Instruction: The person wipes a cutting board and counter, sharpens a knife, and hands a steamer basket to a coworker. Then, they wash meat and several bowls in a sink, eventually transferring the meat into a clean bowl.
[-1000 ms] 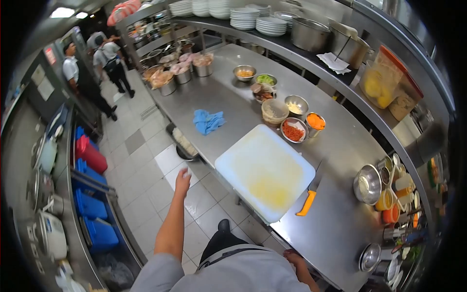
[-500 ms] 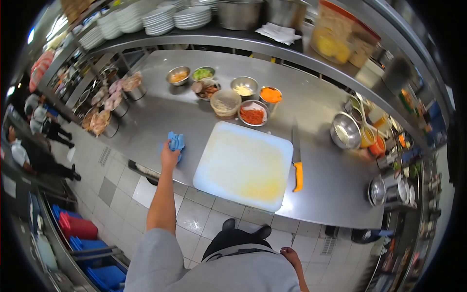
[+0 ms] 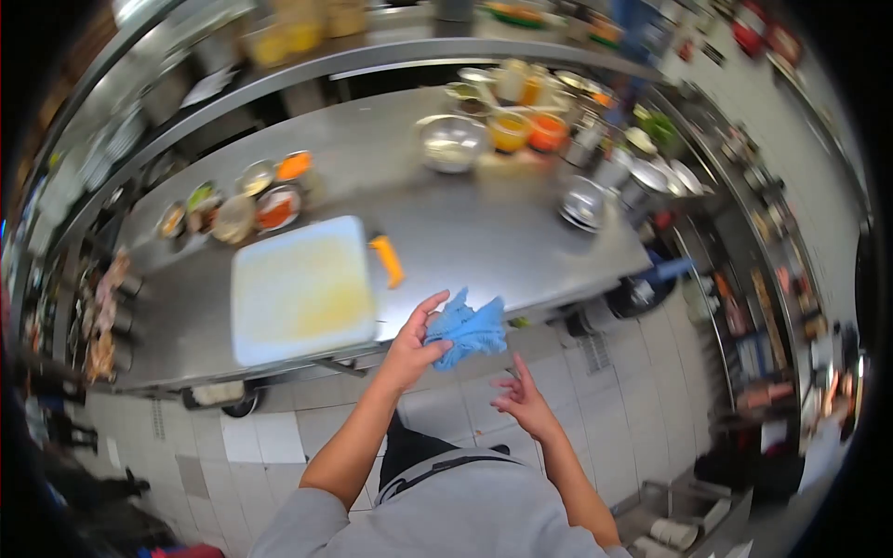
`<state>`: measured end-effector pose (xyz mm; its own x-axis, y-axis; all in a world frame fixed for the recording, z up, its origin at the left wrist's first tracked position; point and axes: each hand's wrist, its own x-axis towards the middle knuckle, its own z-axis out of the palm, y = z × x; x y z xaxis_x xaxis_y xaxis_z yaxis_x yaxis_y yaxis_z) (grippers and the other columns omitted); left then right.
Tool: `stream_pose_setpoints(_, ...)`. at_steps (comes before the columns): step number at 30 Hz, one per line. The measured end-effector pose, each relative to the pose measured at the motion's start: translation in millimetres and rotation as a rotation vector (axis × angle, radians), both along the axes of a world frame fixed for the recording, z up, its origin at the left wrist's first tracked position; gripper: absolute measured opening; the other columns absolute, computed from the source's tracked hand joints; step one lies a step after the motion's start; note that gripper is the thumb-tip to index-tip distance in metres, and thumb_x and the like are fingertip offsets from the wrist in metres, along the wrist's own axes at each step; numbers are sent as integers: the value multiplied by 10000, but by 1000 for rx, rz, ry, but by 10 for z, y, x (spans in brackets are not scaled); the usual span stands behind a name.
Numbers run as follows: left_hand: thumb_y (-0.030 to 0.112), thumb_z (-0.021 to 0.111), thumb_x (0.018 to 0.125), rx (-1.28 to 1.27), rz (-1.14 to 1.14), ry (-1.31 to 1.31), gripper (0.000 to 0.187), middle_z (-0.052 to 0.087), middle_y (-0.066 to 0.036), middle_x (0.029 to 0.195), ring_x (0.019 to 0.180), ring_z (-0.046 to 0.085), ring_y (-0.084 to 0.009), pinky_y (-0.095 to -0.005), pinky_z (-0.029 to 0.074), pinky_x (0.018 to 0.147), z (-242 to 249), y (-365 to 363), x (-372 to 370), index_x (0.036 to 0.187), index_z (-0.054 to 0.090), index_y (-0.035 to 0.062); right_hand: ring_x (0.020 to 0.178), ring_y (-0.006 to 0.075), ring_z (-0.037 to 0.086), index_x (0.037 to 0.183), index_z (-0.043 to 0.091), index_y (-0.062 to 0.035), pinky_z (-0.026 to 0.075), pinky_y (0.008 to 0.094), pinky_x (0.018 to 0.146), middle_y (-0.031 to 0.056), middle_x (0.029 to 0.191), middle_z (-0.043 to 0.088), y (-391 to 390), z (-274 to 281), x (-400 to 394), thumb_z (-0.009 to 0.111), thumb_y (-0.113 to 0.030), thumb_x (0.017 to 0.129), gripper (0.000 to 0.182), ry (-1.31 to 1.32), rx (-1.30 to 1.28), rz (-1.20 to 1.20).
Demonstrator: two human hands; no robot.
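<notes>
So in the head view, the left hand (image 3: 412, 346) was clamped on a crumpled blue cloth (image 3: 468, 327) right around the middle of the frame, just off the front edge of the stainless counter (image 3: 521, 232). The right hand (image 3: 523, 402) sat a bit below and to the right of it, fingers spread and holding nothing, close to the cloth but not touching it. Left of center there was a white cutting board (image 3: 299, 288) with yellowish stains, and a knife with an orange handle (image 3: 387, 259) lay right by its upper right corner. Small bowls of chopped stuff (image 3: 242, 205) lined up toward the upper left, and a steel mixing bowl (image 3: 451, 142) was up near the top center. Pretty blurry overall.
</notes>
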<state>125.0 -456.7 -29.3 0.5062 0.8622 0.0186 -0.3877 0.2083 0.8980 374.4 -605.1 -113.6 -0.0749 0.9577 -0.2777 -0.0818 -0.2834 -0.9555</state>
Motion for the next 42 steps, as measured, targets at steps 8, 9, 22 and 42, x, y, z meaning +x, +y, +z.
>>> stream_pose_setpoints(8, 29, 736, 808, -429, -557, -158, 874, 516, -105, 1451, 1312, 541, -258, -402, 435, 1120, -286, -1467, 3062, 1577, 329, 111, 1162, 216, 600, 1628, 190, -132, 559, 370, 883, 117, 1415, 519, -1328, 291, 2196, 749, -155, 917, 904, 400, 37, -451)
stream_pose_setpoints(9, 54, 740, 827, -451, -572, -140, 844, 523, -109, 1450, 1323, 534, -260, -416, 431, 1129, -253, -1547, 3328, 1569, 337, 88, 1145, 214, 607, 1596, 258, -121, 560, 366, 866, 104, 1380, 544, -1407, 320, 2446, 755, -188, 921, 841, 357, -10, -508)
stream_pose_setpoints(22, 392, 590, 1026, -282, -837, 709, 532, 659, -61, 1240, 826, 602, -149, -305, 509, 721, -2076, -1068, 7036, 1460, 524, 91, 1002, 185, 643, 1277, 585, -53, 538, 355, 835, 73, 1102, 673, -2262, -641, 5982, 765, -296, 924, 465, 9, -235, -1205)
stream_pose_setpoints(42, 386, 616, 1009, -87, -1132, 661, 489, 687, -17, 1180, 835, 581, -123, -291, 496, 752, -1995, 427, 13192, 1403, 576, 99, 883, 310, 723, 1195, 629, 62, 592, 432, 656, 216, 994, 721, -4625, -2510, 9460, 821, -231, 789, 536, -794, -1237, -1213)
